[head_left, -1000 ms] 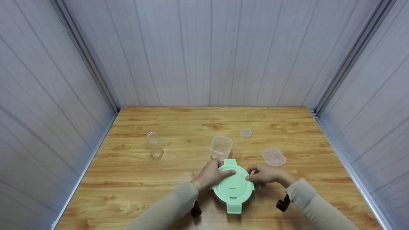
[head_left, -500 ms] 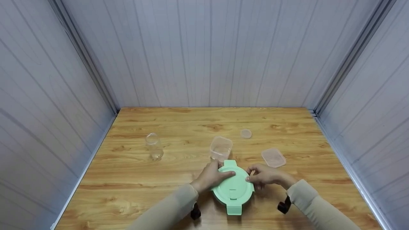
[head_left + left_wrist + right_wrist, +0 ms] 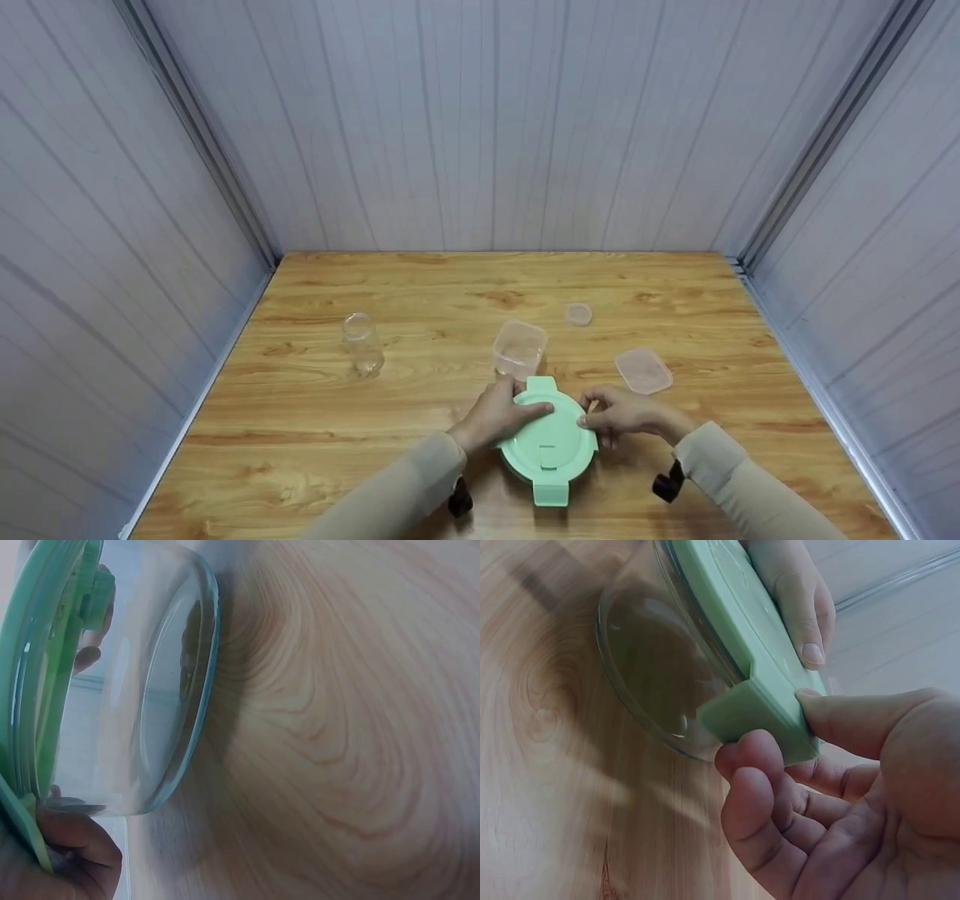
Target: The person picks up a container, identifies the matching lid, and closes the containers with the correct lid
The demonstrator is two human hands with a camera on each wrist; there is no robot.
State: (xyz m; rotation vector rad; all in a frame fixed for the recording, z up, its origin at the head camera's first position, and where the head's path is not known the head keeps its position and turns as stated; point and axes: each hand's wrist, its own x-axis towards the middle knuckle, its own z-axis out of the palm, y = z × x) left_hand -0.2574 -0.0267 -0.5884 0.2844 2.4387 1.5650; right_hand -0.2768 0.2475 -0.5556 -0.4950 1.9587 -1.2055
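Currently, the left hand (image 3: 489, 417) grips the round mint-green plastic lid (image 3: 553, 436) atop a clear glass bowl (image 3: 142, 682) on the wood-grain tabletop (image 3: 420, 382); the right hand's (image 3: 628, 412) fingers pinch the lid's right flap (image 3: 746, 716).

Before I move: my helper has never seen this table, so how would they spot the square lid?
On the wooden table, find the right hand on the green lid. Just beyond that hand lies the square lid, flat and translucent. Its corners set it apart from the round disc, its flatness from the tub.
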